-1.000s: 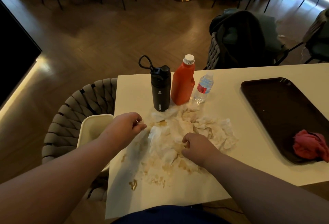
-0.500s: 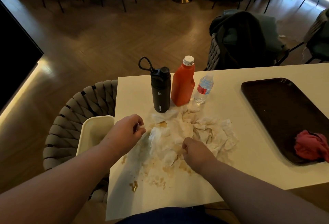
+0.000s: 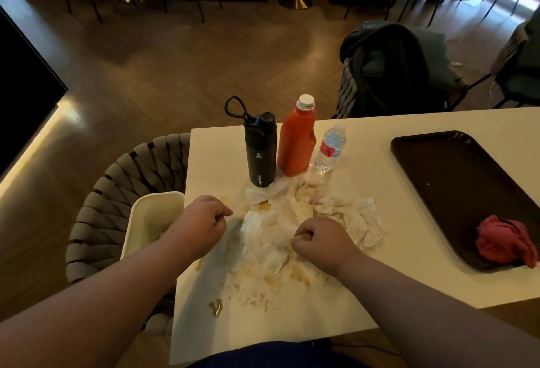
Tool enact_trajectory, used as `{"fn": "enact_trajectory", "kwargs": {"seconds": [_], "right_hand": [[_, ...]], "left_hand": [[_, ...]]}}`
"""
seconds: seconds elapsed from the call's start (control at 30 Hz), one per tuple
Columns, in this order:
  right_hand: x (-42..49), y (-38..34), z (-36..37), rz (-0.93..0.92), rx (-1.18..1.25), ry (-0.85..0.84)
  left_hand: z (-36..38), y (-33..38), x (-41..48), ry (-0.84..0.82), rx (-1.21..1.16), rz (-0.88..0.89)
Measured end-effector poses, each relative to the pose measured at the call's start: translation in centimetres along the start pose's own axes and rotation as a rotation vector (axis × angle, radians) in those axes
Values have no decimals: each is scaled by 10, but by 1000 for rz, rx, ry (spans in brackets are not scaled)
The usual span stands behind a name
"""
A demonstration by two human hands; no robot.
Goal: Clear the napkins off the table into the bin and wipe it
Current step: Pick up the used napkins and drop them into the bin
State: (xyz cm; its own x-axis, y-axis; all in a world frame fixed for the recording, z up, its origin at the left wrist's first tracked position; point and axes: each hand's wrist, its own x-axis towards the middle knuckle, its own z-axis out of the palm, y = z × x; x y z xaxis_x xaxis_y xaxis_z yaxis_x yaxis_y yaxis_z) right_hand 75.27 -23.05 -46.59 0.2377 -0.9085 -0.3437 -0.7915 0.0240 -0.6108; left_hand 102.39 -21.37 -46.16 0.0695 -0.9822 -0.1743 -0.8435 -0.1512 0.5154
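A heap of crumpled white napkins (image 3: 295, 213), stained brown, lies on the white table (image 3: 365, 160) in front of three bottles. Brown smears spread over the tabletop between the heap and me. My right hand (image 3: 321, 243) rests on the near side of the heap, its fingers curled into the paper. My left hand (image 3: 204, 221) hovers as a closed fist at the heap's left edge, close to the table's left side; I see nothing in it. A cream bin (image 3: 146, 215) stands on the chair just left of the table, under my left forearm.
A black flask (image 3: 260, 151), an orange bottle (image 3: 296, 139) and a small water bottle (image 3: 330, 148) stand right behind the napkins. A dark tray (image 3: 455, 180) at the right holds a red cloth (image 3: 502, 242). A woven chair (image 3: 117, 192) sits left of the table.
Both hands have stayed nearly in place. My left hand's fingers have closed into a tighter fist, and my right hand has bunched the napkins slightly under its fingers.
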Motion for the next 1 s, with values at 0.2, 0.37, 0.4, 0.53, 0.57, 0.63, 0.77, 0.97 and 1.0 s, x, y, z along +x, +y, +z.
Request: {"fn": "enact_trajectory", "kwargs": {"seconds": [0.2, 0.37, 0.4, 0.53, 0.57, 0.63, 0.77, 0.97, 1.0], "right_hand": [[2, -18, -15, -30, -5, 103], [5, -39, -25, -35, 163, 144], [5, -44, -26, -51, 179, 134], [7, -65, -27, -115, 183, 115], [7, -70, -26, -124, 204, 127], [8, -79, -23, -151, 260, 146], [11, -95, -19, -217, 293, 156], [19, -108, -13, -268, 311, 162], [21, -109, -12, -272, 311, 163]], "left_hand": [[3, -5, 1, 29, -63, -45], [-2, -14, 3, 100, -63, -87], [-6, -17, 2, 116, -61, -87], [-24, -32, 1, 184, -96, -116], [-29, -36, 0, 198, -103, -128], [-39, -45, -3, 226, -87, -149], [-54, -64, -12, 272, -100, -204], [-63, -93, -23, 312, -145, -274], [-63, -96, -24, 312, -154, -282]]}}
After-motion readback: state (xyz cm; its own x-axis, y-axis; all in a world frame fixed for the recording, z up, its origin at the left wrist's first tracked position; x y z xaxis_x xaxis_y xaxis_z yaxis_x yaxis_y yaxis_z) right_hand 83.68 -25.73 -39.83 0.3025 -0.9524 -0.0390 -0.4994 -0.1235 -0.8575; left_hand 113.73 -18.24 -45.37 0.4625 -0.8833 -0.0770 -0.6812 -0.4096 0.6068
